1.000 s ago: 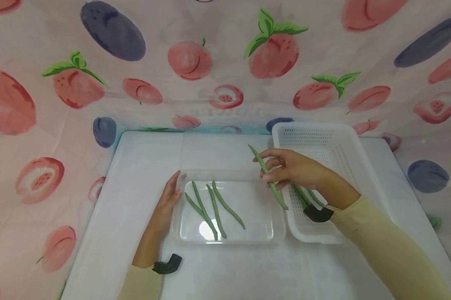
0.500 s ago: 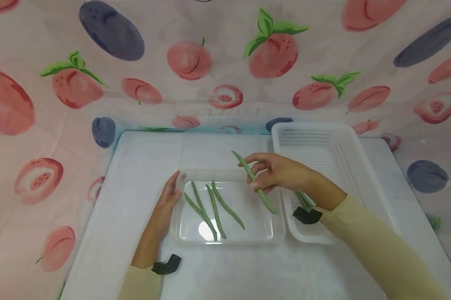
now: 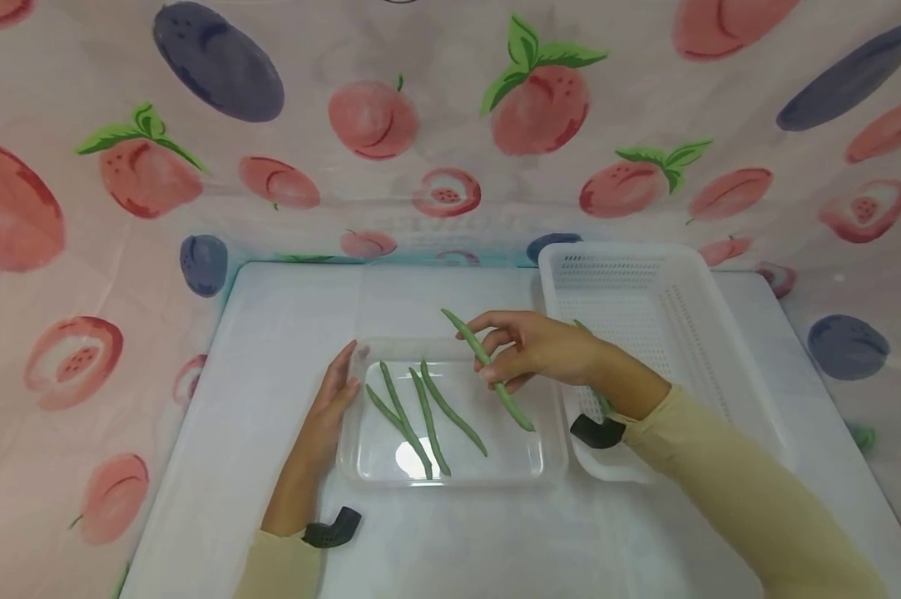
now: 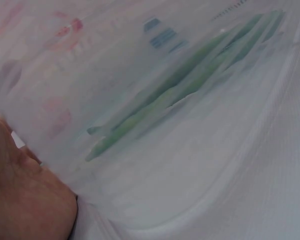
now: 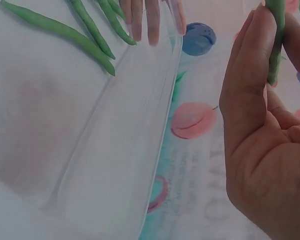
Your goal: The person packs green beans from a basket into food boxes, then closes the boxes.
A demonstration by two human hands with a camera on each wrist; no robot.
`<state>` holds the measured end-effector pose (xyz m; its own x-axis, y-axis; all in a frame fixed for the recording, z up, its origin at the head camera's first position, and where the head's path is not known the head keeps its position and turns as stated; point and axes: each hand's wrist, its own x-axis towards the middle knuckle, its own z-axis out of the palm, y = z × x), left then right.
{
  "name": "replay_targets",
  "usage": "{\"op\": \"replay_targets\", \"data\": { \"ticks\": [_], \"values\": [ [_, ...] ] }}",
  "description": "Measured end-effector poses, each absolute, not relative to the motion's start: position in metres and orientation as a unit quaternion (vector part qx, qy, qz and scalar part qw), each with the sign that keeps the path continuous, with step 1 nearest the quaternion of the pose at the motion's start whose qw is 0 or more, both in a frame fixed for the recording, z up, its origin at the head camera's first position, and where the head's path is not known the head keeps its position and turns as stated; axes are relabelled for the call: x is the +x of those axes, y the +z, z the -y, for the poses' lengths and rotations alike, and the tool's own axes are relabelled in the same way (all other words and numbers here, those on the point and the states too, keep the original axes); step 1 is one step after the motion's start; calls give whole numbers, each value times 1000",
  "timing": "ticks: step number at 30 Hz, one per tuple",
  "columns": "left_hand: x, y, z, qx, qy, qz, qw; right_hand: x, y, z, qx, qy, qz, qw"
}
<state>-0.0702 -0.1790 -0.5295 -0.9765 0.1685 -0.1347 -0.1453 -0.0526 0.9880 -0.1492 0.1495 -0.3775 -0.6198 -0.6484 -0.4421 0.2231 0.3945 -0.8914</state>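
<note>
My right hand (image 3: 532, 348) pinches a green bean (image 3: 515, 411) between thumb and fingertips, above the right part of a clear plastic container (image 3: 556, 433). The bean slants, its far end up and left. In the right wrist view the held green bean (image 5: 275, 50) stands between thumb and fingers. Several green beans (image 3: 458, 418) lie side by side in the container's left half. My left hand (image 3: 329, 412) rests against the container's left end with straight fingers. Through the cloudy wall, the left wrist view shows the lying beans (image 4: 155, 105) blurred.
A white slotted basket (image 3: 729, 349) stands right of the container, partly under my right forearm; green beans (image 3: 598, 399) in it are mostly hidden by the wrist. A white table (image 3: 285, 316) bears both. A fruit-print cloth (image 3: 390, 200) hangs behind and at the sides.
My right hand has moved left with the green bean, from the basket's edge to over the container. The left hand and the lying beans have stayed put.
</note>
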Motion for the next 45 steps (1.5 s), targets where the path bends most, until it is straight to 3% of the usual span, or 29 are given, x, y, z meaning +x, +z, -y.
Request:
{"op": "replay_targets", "data": {
  "ticks": [16, 45],
  "values": [
    [-70, -530, 180, 10, 728, -677, 107, -152, -382, -136, -128, -534, -713, 436],
    [-70, -527, 180, 5, 720, -685, 111, -157, -374, -169, -150, -556, -712, 402]
  ]
}}
